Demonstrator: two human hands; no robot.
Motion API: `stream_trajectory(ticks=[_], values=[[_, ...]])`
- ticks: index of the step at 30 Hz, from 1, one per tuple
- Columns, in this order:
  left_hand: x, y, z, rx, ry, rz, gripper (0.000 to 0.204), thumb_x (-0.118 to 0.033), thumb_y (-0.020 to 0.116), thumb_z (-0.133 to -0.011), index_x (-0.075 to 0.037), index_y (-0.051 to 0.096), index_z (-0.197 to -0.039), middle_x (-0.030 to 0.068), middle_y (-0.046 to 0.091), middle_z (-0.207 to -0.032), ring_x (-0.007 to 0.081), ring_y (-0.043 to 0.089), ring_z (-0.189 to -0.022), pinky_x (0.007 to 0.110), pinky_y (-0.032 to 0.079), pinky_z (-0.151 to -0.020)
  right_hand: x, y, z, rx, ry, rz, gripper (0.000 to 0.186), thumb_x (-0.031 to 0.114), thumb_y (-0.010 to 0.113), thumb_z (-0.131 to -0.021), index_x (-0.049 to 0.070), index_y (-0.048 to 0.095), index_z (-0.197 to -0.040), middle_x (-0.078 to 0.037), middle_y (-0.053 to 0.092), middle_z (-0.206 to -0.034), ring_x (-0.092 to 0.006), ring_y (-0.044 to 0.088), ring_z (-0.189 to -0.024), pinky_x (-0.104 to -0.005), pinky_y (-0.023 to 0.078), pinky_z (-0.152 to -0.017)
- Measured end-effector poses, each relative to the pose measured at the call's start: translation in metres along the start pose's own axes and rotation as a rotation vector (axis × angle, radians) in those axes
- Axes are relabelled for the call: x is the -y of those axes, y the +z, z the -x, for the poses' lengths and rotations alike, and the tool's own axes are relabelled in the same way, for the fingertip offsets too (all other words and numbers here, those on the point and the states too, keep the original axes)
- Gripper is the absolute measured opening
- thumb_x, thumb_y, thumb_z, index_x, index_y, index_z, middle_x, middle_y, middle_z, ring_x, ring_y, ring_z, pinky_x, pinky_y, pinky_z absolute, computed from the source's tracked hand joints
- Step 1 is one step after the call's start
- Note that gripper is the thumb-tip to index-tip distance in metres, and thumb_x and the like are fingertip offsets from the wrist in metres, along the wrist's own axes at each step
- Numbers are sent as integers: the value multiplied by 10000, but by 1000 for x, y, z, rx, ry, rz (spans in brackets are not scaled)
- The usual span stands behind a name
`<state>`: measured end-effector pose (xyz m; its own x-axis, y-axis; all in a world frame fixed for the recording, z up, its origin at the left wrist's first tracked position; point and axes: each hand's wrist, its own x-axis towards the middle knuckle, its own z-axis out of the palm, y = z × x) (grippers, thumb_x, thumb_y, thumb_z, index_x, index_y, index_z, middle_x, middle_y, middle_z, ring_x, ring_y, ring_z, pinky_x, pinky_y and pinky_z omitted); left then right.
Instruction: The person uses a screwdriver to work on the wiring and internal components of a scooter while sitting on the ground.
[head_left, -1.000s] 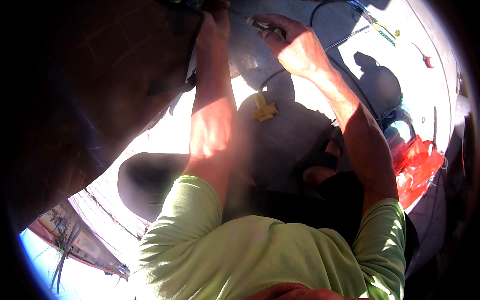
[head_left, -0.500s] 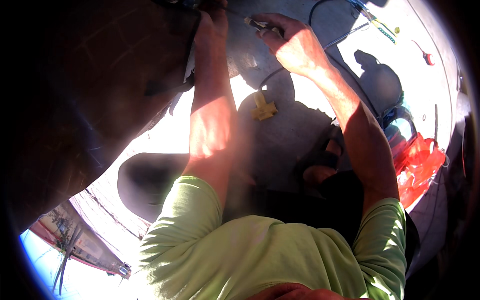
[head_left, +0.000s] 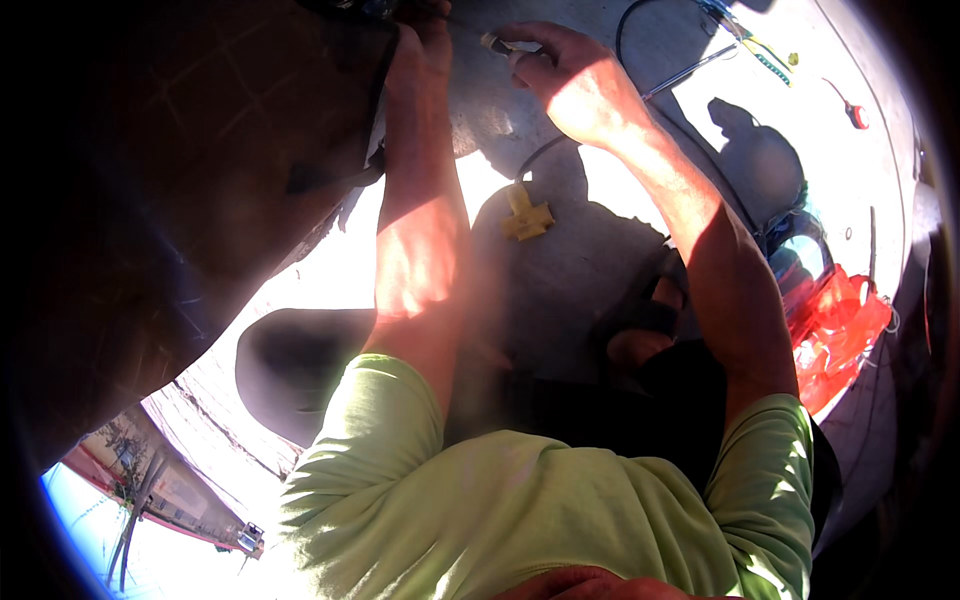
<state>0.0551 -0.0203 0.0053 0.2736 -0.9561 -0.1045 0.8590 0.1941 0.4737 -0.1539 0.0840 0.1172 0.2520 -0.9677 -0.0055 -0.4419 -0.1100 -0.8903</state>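
Note:
My right hand (head_left: 590, 90) is closed around a small slim tool with a dark body and a pale, light-coloured tip (head_left: 493, 43); I cannot make out its kind. The tip points left, toward my left hand. My left hand (head_left: 425, 40) reaches up to the top edge, its fingers curled in shadow at a dark object (head_left: 350, 8) that is too dim to name. Below and between my forearms, a yellow cross-shaped socket block (head_left: 527, 215) on a black cable lies on the grey ground.
A large dark brown panel (head_left: 230, 130) fills the left side. On the right are a black cable (head_left: 690, 135), a metal rod (head_left: 695, 70), a red plastic bag (head_left: 840, 325) and a small round red thing (head_left: 859, 117). My sandalled foot (head_left: 640, 345) is below the socket block.
My right hand has shifted slightly up and left, turning the tool so that less of its body shows. The left hand has barely moved.

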Motion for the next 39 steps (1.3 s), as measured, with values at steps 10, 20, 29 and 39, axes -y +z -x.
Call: stream_trajectory(ticks=[10, 20, 29, 39], values=[[-1, -6, -7, -3, 4, -2, 254, -254, 529, -970, -25, 640, -971, 130, 664, -831, 260, 626, -717, 371, 551, -660, -5, -17, -15, 377, 583, -994, 314, 238, 506, -993, 92, 581, -1261, -78, 622, -872, -59, 483, -554, -184, 365, -428], [1, -12, -9, -7, 6, -20, 276, -266, 522, -980, -18, 642, -973, 136, 667, -838, 265, 630, -724, 375, 560, -675, -8, -16, -8, 331, 596, -952, 335, 234, 542, -974, 59, 569, -1259, -94, 643, -926, -85, 520, -600, -177, 381, -457], [2, -26, -18, -16, -36, -36, 334, -301, 486, -1008, -10, 647, -981, 141, 680, -846, 274, 654, -761, 385, 573, -686, 3, -16, -2, 188, 318, -451, 379, 238, 545, -957, 38, 604, -1274, -86, 678, -900, -88, 551, -631, -230, 411, -541], [0, -14, -11, 9, -33, -69, 330, -289, 464, -1018, -19, 642, -953, 118, 670, -823, 263, 658, -774, 369, 570, -678, 2, -14, -6, 181, 384, -491, 387, 248, 540, -959, 39, 600, -1279, -91, 683, -919, -85, 552, -621, -231, 410, -533]])
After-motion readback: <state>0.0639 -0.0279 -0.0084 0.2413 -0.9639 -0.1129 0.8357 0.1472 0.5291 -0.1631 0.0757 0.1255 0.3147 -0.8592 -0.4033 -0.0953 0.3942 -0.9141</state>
